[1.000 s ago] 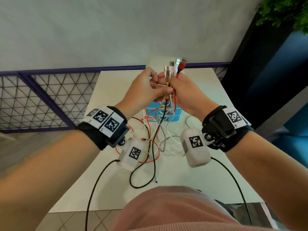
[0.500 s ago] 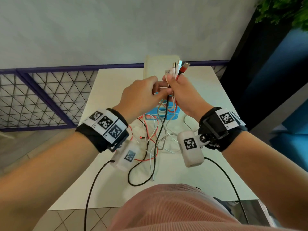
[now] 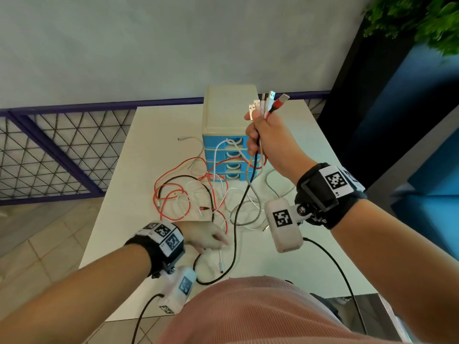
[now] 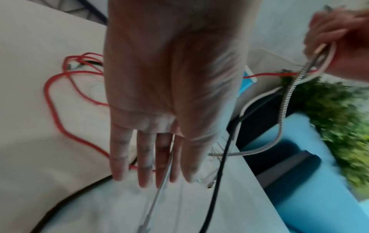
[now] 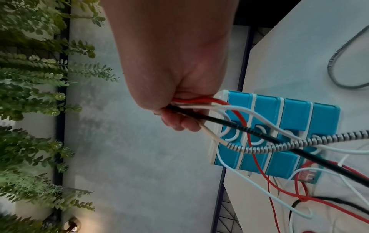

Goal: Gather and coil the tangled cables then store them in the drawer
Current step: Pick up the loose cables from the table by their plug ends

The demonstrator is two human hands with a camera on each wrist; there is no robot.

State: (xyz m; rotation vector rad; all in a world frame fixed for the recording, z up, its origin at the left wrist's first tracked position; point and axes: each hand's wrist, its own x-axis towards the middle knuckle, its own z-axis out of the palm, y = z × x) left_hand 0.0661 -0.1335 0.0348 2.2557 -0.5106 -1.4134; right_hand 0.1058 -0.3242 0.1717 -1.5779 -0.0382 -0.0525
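My right hand (image 3: pixel 263 135) is raised in front of the blue drawer unit (image 3: pixel 229 145) and grips a bunch of cables (image 5: pixel 201 107), their USB plugs (image 3: pixel 267 103) sticking up out of the fist. Red, white, black and braided cables hang from it to a tangle (image 3: pixel 198 197) on the white table (image 3: pixel 298 264). My left hand (image 3: pixel 211 238) is low over the table's near side with straight fingers (image 4: pixel 143 165) over a thin white cable end (image 3: pixel 220 261), holding nothing that I can see.
The drawer unit stands at the table's far middle, all its drawers closed. A purple mesh railing (image 3: pixel 49 150) runs along the left and behind. A dark panel and green plants (image 3: pixel 422 18) stand to the right. The wrist cameras' black leads (image 3: pixel 342 276) trail off the near edge.
My left hand has let go of the plug bunch and dropped to the table's near side. The right hand alone keeps the plugs and has lifted slightly to the right.
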